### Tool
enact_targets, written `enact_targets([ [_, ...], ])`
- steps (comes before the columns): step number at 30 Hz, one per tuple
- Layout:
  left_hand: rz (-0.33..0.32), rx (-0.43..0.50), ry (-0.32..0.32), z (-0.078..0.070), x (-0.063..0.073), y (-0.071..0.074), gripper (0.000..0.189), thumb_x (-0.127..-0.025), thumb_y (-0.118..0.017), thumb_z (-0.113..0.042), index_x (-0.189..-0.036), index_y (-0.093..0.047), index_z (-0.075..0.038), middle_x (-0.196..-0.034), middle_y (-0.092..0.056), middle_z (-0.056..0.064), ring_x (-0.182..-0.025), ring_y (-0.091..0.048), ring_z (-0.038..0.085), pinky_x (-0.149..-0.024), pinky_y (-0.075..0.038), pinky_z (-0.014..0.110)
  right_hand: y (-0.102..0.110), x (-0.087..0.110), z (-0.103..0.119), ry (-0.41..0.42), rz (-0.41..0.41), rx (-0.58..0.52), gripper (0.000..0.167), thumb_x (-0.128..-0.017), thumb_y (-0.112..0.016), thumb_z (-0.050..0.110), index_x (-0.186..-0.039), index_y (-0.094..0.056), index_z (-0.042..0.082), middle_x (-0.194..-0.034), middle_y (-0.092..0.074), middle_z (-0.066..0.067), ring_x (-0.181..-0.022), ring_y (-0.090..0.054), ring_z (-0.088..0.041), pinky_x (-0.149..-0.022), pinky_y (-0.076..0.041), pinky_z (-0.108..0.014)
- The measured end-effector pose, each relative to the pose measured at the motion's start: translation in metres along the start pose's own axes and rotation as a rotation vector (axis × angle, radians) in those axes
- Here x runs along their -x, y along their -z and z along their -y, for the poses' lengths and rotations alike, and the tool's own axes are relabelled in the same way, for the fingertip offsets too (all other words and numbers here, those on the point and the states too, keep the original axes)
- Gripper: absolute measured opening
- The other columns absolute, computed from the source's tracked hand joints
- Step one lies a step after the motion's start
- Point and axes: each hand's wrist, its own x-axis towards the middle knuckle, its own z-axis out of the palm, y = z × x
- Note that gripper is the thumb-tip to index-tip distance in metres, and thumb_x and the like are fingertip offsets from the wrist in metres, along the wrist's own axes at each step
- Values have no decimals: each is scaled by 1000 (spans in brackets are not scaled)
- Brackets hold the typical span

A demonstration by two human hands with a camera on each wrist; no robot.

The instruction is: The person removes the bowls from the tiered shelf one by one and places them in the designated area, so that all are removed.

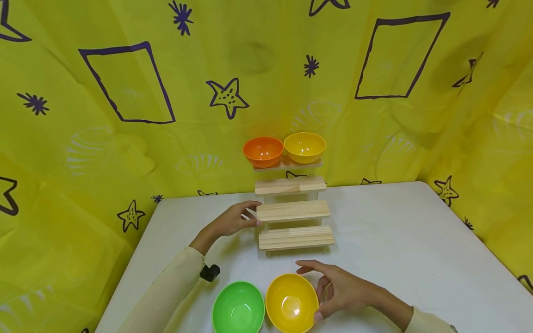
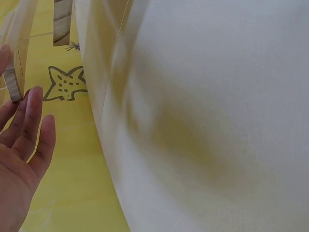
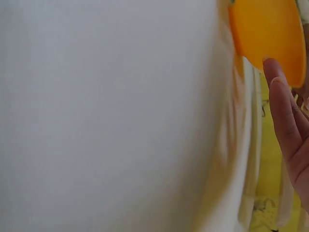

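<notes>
Head: your left hand [image 1: 233, 220] pinches the left edge of the tiered wooden stand [image 1: 293, 211]; your right hand [image 1: 347, 287], fingers spread, is at the front yellow bowl [image 1: 291, 300], beside the green bowl [image 1: 238, 307]. Left wrist: fingers meet a slat [image 2: 13, 84]. Right wrist: straight fingers touch the bowl's outside.

Head view bright, evenly lit, mostly sharp; white glare in front yellow bowl [image 1: 291, 289], small glints in orange bowl [image 1: 263, 150], soft shadow on tabletop [image 1: 399, 240] below left hand [image 1: 237, 219]. Left wrist view dimmer, greyish, broad diffuse shadow. Right wrist view dull, soft; backdrop [image 3: 268, 179] blurred.
</notes>
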Motion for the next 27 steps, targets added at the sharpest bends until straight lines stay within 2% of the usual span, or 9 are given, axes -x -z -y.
enact_targets([
  [5,0,-4,-1,-1,-1,0,61,-95,-72,-25,-147,-48,-7,-135,-58,16,-113,-63,28,-86,-55,35,19,3,11,43,-51,36,90,-82,-82,11,-155,-31,17,-146,-40,-31,-78,-70,-13,-62,-60,-35],
  [11,-5,-2,-5,-1,-1,0,60,-95,-72,-24,-147,-48,-7,-135,-58,16,-113,-63,28,-86,-55,35,51,1,29,164,-126,117,84,-84,-79,3,-153,-31,5,-142,-43,-33,-76,-69,-15,-60,-59,-33],
  [14,-8,0,-3,-1,-1,0,60,-95,-72,-24,-147,-48,-7,-135,-58,16,-113,-63,27,-86,-55,34,67,-1,38,201,-175,163,81,-84,-78,1,-152,-34,5,-140,-47,-26,-75,-70,-17,-60,-58,-32],
  [17,-7,5,2,-1,-1,-1,60,-95,-72,-24,-147,-48,-7,-136,-57,16,-113,-63,27,-85,-55,34,86,-4,46,224,-195,190,80,-84,-77,-2,-152,-36,7,-139,-51,-12,-75,-70,-17,-60,-58,-32],
  [19,-9,3,4,-1,0,-1,60,-95,-72,-24,-147,-48,-7,-136,-57,16,-113,-63,28,-85,-55,34,99,-7,50,233,-200,203,79,-85,-75,-3,-152,-35,5,-138,-53,-2,-75,-70,-18,-60,-58,-32],
  [22,-12,-9,4,-1,1,-1,60,-95,-72,-25,-147,-48,-6,-136,-58,16,-113,-63,27,-86,-55,34,118,-10,56,230,-210,213,77,-86,-73,-5,-151,-34,0,-137,-54,6,-76,-70,-19,-61,-58,-32],
  [24,-12,-17,0,-1,1,-1,60,-95,-72,-25,-147,-48,-6,-135,-58,15,-113,-64,27,-86,-55,34,130,-12,60,211,-237,221,75,-86,-71,-5,-151,-34,-2,-136,-54,6,-77,-70,-20,-64,-59,-32],
  [27,-11,-19,-7,-1,1,0,61,-95,-71,-25,-147,-47,-6,-136,-58,16,-113,-64,27,-86,-55,34,146,-14,67,160,-292,229,72,-88,-71,-2,-150,-36,0,-139,-54,-3,-80,-70,-21,-71,-59,-33],
])
